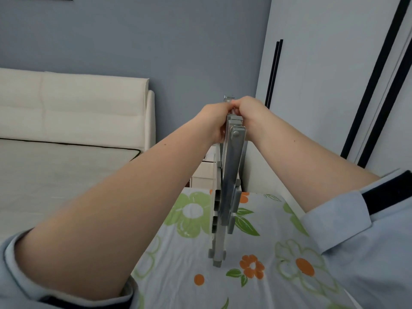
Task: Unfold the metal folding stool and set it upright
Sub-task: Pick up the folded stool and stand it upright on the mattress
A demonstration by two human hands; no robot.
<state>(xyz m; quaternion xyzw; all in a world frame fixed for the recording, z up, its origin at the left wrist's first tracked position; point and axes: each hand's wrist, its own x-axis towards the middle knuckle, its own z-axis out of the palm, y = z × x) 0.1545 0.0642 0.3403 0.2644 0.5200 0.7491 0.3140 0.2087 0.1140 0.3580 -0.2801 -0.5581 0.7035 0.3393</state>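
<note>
Metal folding stool [230, 175] is folded flat, held edge-on and roughly vertical in the centre of the view, grey legs and plastic feet pointing down. Lowest foot looks to touch or sit just above the floral sheet [278, 230], can't tell which from this angle.

Both hands clamp the stool's top end. Left hand [215, 121] is wrapped closed around the left side of the frame, fingers curled behind it. Right hand [247, 110] is closed on the right side, just above the pivot rivet, thumb and fingers pinching the top edge. Knuckles of the two hands nearly meet over the frame. Forearms bare, light blue sleeves pushed up w/ dark cuffs.

Sheet w/ green and orange flowers covers a flat surface below. Left: cream upholstered headboard [73, 103] and grey mattress [55, 175]. Behind: blue-grey wall [156, 41]; right: white wardrobe doors [323, 74] w/ black strips.
</note>
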